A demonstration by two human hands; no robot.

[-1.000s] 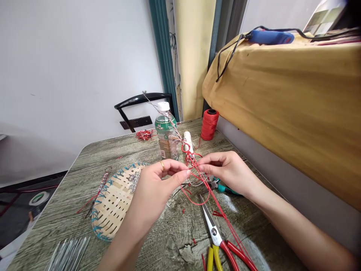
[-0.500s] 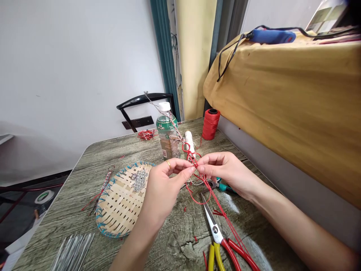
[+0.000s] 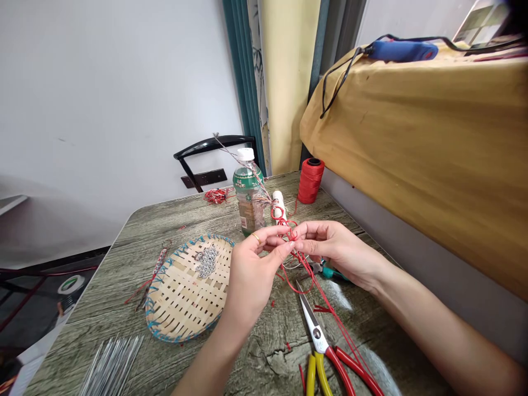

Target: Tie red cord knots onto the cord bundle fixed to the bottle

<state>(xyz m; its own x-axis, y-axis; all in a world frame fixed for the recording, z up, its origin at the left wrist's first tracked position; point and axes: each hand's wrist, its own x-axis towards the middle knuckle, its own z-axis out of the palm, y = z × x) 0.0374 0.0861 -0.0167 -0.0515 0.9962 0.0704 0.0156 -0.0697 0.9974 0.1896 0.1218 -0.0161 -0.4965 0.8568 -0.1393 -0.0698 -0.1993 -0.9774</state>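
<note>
Thin red cord runs from the table's near side up to my fingertips and forms loops there. My left hand, with a ring on one finger, pinches the cord between thumb and fingertips. Close against it, my right hand pinches the same cord from the right. The exact knot between the fingertips is partly hidden. Beyond my hands, a small red ring of cord joins a bundle of twisted strands that stretches up past the bottle. Below lie scissors with red handles.
A bottle, a white thread spool and a red thread spool stand behind. On the left lies a woven bamboo tray with small silver pieces. Metal rods, yellow handles and teal-handled pliers are also here.
The view has shifted slightly. Both hands stay close together on the red cord, with the fingertips a little changed in position around the loops.
</note>
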